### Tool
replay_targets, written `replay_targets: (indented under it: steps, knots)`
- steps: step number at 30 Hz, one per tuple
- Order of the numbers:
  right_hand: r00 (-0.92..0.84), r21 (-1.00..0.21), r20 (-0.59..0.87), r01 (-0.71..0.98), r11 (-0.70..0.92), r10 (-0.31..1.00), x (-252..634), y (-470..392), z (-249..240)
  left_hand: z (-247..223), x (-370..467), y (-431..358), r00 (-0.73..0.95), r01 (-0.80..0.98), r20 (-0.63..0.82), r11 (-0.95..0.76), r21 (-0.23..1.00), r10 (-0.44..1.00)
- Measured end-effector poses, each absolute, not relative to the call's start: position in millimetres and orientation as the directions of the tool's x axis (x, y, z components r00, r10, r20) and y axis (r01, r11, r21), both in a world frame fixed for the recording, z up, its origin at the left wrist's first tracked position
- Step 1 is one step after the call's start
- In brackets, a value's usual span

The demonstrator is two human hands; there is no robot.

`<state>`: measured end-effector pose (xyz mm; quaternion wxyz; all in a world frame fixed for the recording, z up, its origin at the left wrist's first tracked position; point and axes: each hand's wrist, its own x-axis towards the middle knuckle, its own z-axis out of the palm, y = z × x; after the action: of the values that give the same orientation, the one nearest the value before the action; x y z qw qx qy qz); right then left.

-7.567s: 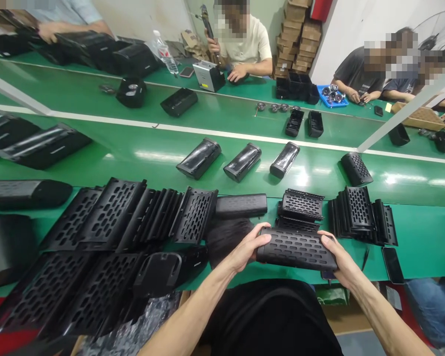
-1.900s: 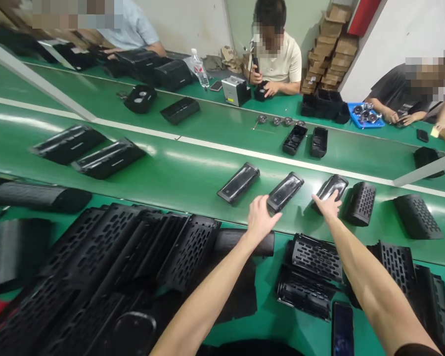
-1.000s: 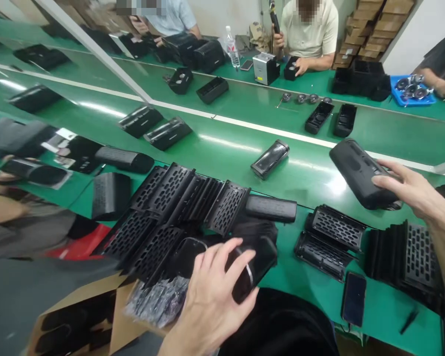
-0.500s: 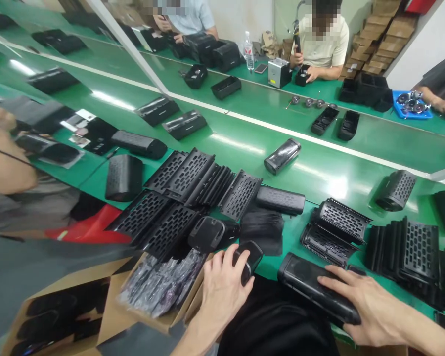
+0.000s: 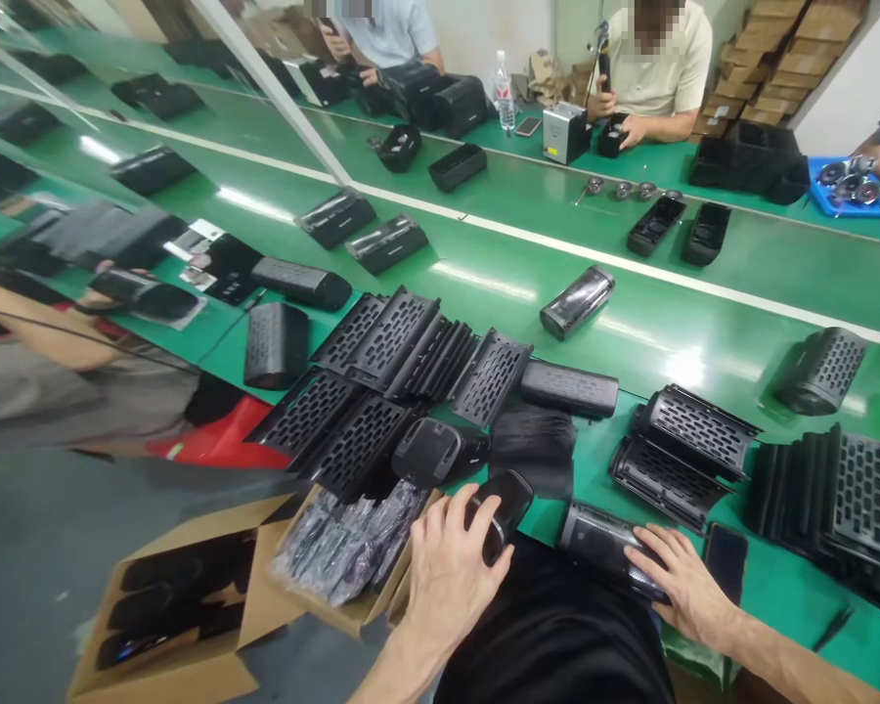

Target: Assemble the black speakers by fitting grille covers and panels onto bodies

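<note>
Grn bench (image 5: 784, 596), R hand (image 5: 685, 582) on glossy rounded casing (image 5: 599, 538)

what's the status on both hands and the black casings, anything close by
Left hand holding one black casing. Right hand holding second casing, glossy face showing. Phone lying close beside right hand.

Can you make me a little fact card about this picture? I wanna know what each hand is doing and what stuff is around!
Left hand: fingers and thumb around the end of a black case
Right hand: fingers lying on a shiny case
By the right hand: a phone
Past the hands: slotted panels on the green table
Lower left: an open cardboard box with dark things inside
Far side: a person in a pale shirt, and a clear bottle
</note>
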<state>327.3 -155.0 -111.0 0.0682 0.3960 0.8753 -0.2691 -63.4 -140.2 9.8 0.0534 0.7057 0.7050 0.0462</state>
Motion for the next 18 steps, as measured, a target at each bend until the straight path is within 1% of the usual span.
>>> replay_targets:
  steps: [2,4,5,6,7,8,11,14,18]
  knots:
    - [-0.655,-0.433,-0.273,0.738,0.517,0.705,315,-150,-97,10,-64,-142,-0.009,0.99,-0.005,0.009,0.142,1.0]
    - [-0.605,-0.473,-0.254,0.759,0.448,0.755,284,-133,-78,9,-64,-143,-0.023,0.989,-0.001,0.023,0.146,1.0]
    - [-0.578,-0.497,-0.28,0.77,0.399,0.767,263,-120,-71,9,-64,-143,-0.031,0.989,0.0,0.031,0.148,1.0]
    - [-0.51,-0.499,-0.356,0.812,0.302,0.783,240,-104,-67,9,-63,-143,-0.041,0.988,0.0,0.04,0.148,0.999]
    - [-0.4,-0.456,-0.466,0.873,0.173,0.789,216,-88,-68,9,-63,-143,-0.048,0.988,-0.002,0.048,0.148,0.999]
    - [-0.333,-0.414,-0.505,0.903,0.116,0.796,194,-72,-71,8,-63,-142,-0.055,0.988,-0.005,0.055,0.148,0.998]
    - [-0.19,-0.312,-0.558,0.95,0.008,0.807,146,-32,-97,9,-61,-141,-0.069,0.986,-0.014,0.071,0.151,0.997]
    - [-0.112,-0.246,-0.6,0.968,-0.05,0.792,135,-15,-118,10,-60,-139,-0.085,0.985,-0.025,0.088,0.149,0.996]
    - [-0.116,-0.255,-0.604,0.966,-0.053,0.789,144,-20,-115,11,-56,-135,-0.082,0.985,-0.043,0.087,0.146,0.996]
